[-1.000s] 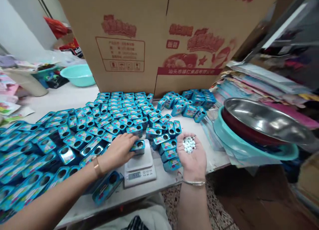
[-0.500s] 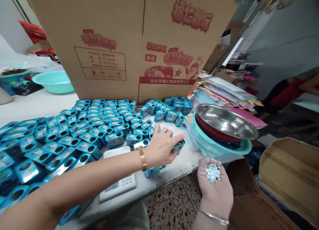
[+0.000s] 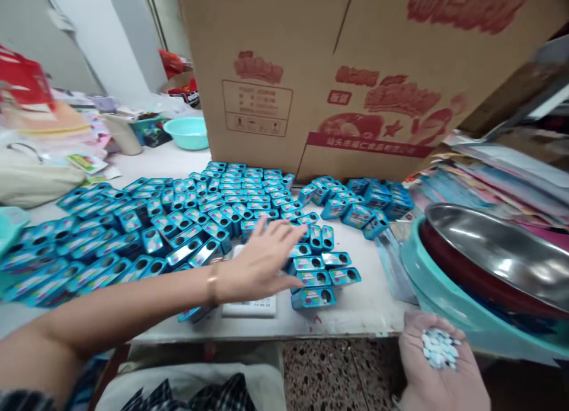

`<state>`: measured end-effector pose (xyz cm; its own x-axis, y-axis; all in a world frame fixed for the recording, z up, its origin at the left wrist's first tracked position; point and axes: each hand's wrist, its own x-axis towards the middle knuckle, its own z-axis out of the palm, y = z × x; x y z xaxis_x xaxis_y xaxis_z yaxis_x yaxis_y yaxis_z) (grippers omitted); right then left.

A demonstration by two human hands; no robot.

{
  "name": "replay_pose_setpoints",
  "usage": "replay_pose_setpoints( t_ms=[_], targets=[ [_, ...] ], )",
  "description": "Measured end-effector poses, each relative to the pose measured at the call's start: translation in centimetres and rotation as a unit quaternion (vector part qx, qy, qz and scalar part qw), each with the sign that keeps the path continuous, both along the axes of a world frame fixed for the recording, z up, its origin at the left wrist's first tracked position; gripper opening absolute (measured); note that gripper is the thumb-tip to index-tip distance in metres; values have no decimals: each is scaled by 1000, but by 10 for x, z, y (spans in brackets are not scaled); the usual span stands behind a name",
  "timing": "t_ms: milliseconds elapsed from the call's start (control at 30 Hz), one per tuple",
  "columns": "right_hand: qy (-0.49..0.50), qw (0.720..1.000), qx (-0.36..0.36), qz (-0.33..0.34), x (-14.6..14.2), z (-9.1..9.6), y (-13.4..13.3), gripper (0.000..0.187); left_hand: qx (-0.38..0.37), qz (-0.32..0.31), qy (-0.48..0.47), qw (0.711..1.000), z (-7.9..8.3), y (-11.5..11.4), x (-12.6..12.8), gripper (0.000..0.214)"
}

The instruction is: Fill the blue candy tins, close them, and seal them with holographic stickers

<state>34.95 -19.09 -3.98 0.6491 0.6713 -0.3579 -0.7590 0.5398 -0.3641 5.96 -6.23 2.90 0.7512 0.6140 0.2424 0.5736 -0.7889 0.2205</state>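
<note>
My left hand point(image 3: 262, 260), with a bracelet on its wrist, is stretched over the table. Its fingers are spread and nothing is in them. Below and beside it stand small blue tins point(image 3: 315, 297) with round holes in their tops. The thumb tip overlaps the edge of one tin; I cannot tell if it touches. A white scale point(image 3: 249, 308) sits partly hidden under the wrist. At the lower right, my right hand point(image 3: 444, 381) lies palm up, cupped around a small heap of pale blue and white candies point(image 3: 440, 348).
Many more blue tins point(image 3: 178, 221) cover the table's left and middle. A large cardboard box point(image 3: 320, 55) rises behind them. At right, a steel bowl point(image 3: 502, 251) rests in a turquoise basin point(image 3: 427, 280), near stacked printed sheets point(image 3: 484, 179). Another turquoise basin point(image 3: 189, 132) stands back left.
My left hand has let go of a blue tin and moved left, its fingers now spread. The view has turned left. My right hand still holds the candies.
</note>
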Motion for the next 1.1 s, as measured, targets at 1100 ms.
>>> replay_pose_setpoints(
  t_ms=[1100],
  targets=[
    [83,952,59,288,-152,-2,97,19,-12,216,-158,963,-45,5,-128,96]
  ],
)
